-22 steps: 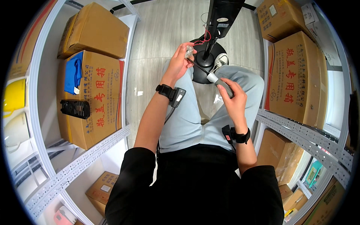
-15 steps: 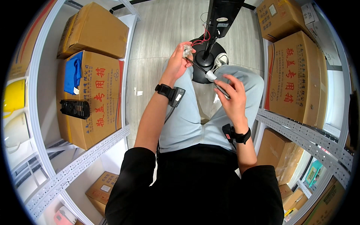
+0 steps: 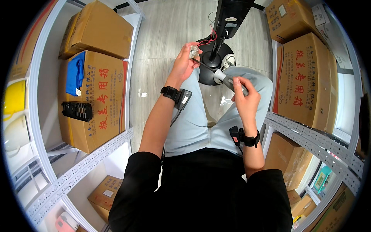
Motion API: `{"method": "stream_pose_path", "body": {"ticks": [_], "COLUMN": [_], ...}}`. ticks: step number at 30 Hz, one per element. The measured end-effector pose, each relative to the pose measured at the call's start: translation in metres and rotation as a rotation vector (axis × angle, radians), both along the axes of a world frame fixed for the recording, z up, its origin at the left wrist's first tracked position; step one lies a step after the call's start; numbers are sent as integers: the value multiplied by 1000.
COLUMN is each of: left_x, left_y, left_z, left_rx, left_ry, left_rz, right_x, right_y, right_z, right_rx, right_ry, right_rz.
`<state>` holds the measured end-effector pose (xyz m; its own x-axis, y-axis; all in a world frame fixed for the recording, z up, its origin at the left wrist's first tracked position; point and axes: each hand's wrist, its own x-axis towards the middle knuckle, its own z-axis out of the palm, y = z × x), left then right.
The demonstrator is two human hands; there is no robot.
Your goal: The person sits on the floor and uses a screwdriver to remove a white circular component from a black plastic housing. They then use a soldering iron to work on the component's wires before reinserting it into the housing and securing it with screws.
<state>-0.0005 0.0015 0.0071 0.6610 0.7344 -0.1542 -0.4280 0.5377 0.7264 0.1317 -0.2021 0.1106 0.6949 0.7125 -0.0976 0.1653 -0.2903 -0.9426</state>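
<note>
My left hand (image 3: 181, 66) is closed around a small clear, shiny part (image 3: 194, 52), held up above my left knee. Red wires (image 3: 210, 38) run from beside this part toward a black stand (image 3: 228, 25) on a round base (image 3: 210, 60). In my right hand (image 3: 247, 98) is a screwdriver (image 3: 228, 80) with a grey handle and a pale collar, its handle pinched between thumb and fingers. The dark shaft points up and left, its end at the clear part; my left fingers partly hide the contact.
Metal shelving (image 3: 85, 162) flanks me on both sides, loaded with cardboard boxes (image 3: 96, 100). On the left box lie a blue cloth (image 3: 75, 73) and a black slotted plastic piece (image 3: 77, 111). Small white scraps (image 3: 143, 94) are on the floor near my legs.
My right hand has shifted its grip on the screwdriver, turning at the wrist, and more of the grey handle now shows. My left hand stays almost still with the clear part.
</note>
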Motion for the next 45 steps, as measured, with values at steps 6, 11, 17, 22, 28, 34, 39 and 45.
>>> {"method": "stream_pose_path", "body": {"ticks": [6, 11, 17, 22, 28, 34, 39, 45], "left_x": [0, 1, 0, 0, -13, -13, -8, -6], "left_y": [0, -1, -2, -18, -48, -65, -67, -67], "left_z": [0, 4, 5, 48, 146, 185, 190, 188], "left_rx": [20, 21, 48, 162, 344, 437, 412, 419], "left_ry": [14, -6, 6, -11, -67, -18, -14, -16], "left_rz": [-11, -23, -18, 5, 80, 117, 97, 105], "right_x": [8, 10, 6, 4, -7, -7, -6, 2], "right_y": [0, -6, -6, -23, -57, -79, -77, -80], "right_z": [12, -9, 17, 60, 132, 150, 153, 144], "right_rx": [-187, 53, -141, -82, 54, 120, 100, 158], "right_ry": [98, -210, 81, 10, -95, -245, -131, -328], "right_rz": [68, 161, 105, 78, 77, 118, 23, 94]}}
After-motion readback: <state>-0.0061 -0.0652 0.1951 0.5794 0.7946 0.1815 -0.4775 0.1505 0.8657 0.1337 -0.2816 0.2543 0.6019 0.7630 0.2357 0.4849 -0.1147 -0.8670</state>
